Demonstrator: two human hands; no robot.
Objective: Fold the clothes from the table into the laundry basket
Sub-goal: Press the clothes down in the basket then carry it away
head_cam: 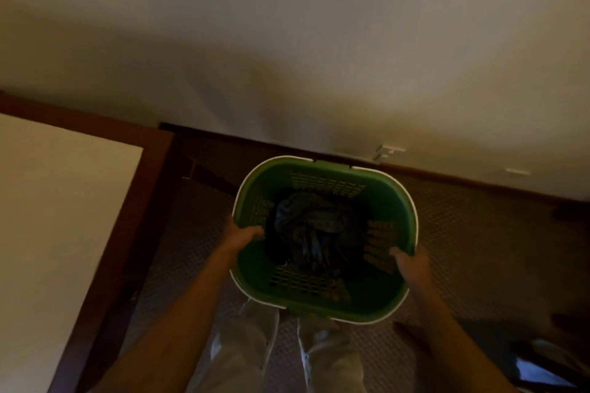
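Observation:
A green laundry basket [392,198] with a white rim is held in front of me above the carpet. Dark clothes [314,226], bluish and black, lie crumpled inside it. My left hand [242,234] grips the basket's left rim, fingers curled inside. My right hand [410,262] grips the right rim the same way. The table [64,201] is at the left, with a pale top and a dark wooden border; no clothes show on the visible part.
A pale wall [319,57] with a dark skirting board stands just beyond the basket. Patterned brown carpet [479,249] covers the floor. My legs in light trousers [255,351] are below the basket. A dark object with a bluish patch [539,367] lies at the lower right.

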